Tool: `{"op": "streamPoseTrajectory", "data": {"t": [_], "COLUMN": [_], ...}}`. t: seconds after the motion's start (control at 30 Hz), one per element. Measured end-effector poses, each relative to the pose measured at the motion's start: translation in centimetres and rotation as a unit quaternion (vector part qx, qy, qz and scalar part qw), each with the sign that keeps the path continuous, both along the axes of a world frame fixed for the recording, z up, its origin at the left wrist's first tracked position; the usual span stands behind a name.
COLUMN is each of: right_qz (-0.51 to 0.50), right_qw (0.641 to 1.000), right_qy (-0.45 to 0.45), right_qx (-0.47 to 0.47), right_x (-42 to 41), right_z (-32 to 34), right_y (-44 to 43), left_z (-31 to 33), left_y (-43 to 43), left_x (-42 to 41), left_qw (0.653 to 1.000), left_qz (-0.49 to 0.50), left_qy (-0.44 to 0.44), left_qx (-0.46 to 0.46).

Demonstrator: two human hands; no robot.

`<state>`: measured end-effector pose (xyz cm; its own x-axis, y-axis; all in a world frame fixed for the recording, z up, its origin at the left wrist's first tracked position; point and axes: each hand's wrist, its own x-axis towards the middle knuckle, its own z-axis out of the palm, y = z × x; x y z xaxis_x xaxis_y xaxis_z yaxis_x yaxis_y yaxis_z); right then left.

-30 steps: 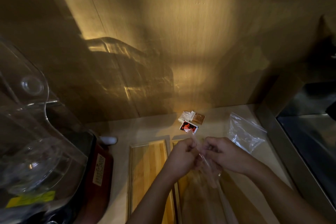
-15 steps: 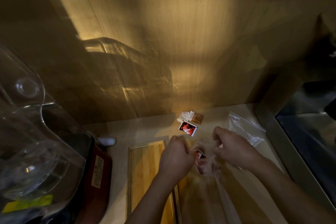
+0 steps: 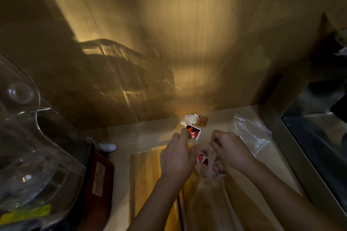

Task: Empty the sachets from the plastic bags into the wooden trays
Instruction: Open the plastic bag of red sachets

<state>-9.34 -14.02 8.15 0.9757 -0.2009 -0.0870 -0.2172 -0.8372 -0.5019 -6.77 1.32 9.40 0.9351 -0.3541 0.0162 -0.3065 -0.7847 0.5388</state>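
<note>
Holding: right hand (image 3: 228,151) pinches the plastic bag (image 3: 210,167) mouth, so red sachets (image 3: 202,158) stay gathered over the wooden trays (image 3: 148,170).
Left hand (image 3: 177,157): fingers loosely curled, holding nothing visible.
Counter (image 3: 150,133): 3 sachets (image 3: 195,124) loose beside an empty bag (image 3: 251,133).

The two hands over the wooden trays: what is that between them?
In the head view, a clear plastic bag holding red-and-white sachets lies between the left hand and right hand, above the trays.
</note>
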Motion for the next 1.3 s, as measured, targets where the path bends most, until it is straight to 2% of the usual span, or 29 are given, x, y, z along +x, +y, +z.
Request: {"op": "streamPoseTrajectory", "data": {"t": [0.07,0.13,0.23,0.3,0.5,0.6,0.7,0.87,1.0,1.13,1.23,1.3], "right_qz": [-0.047,-0.076,-0.114,-0.126,-0.072,-0.08,-0.11,-0.113,-0.136,-0.198,-0.216,-0.216], "right_qw": [0.997,0.994,0.99,0.988,0.955,0.951,0.964,0.959,0.932,0.9,0.884,0.887], "right_qy": [-0.003,-0.003,-0.016,-0.007,0.155,0.142,0.104,0.075,0.052,0.013,0.011,0.01], "right_qx": [0.057,0.084,0.081,0.094,0.241,0.262,0.22,0.25,0.333,0.389,0.415,0.408], "right_x": [0.3,0.4,0.1,-0.1,-0.7,-1.0,-1.4,-1.8,-1.6,-1.4,-1.8,-2.4], "right_z": [0.1,0.3,0.5,0.6,0.8,1.0,1.4,2.5,2.6,2.3,2.4,2.6], "right_y": [0.0,-0.2,-0.3,-0.4,0.1,-0.2,-1.1,-0.8,-0.1,0.5,0.8,0.8], "left_z": [0.7,1.1,1.1,0.6,-0.9,-1.3,-1.5,-1.1,0.6,1.6,1.3,0.9], "left_y": [-0.4,-0.5,-0.1,0.1,0.0,0.5,1.6,2.2,1.3,-0.2,-0.9,-1.0], "left_x": [-0.6,-1.2,-1.4,-1.3,-1.1,-0.9,0.0,-0.3,-2.3,-4.3,-4.7,-4.8], "left_qw": [0.996,0.98,0.962,0.959,0.981,0.985,0.993,0.996,0.988,0.981,0.993,0.997], "left_qz": [-0.078,-0.151,-0.172,-0.187,-0.153,-0.146,-0.085,-0.053,-0.092,-0.118,-0.066,-0.049], "left_qy": [0.048,0.108,0.141,0.13,0.075,0.061,0.046,0.031,0.119,0.154,0.1,0.057], "left_qx": [0.004,0.067,0.155,0.168,0.094,0.075,0.065,0.065,0.026,0.0,0.021,0.034]}}
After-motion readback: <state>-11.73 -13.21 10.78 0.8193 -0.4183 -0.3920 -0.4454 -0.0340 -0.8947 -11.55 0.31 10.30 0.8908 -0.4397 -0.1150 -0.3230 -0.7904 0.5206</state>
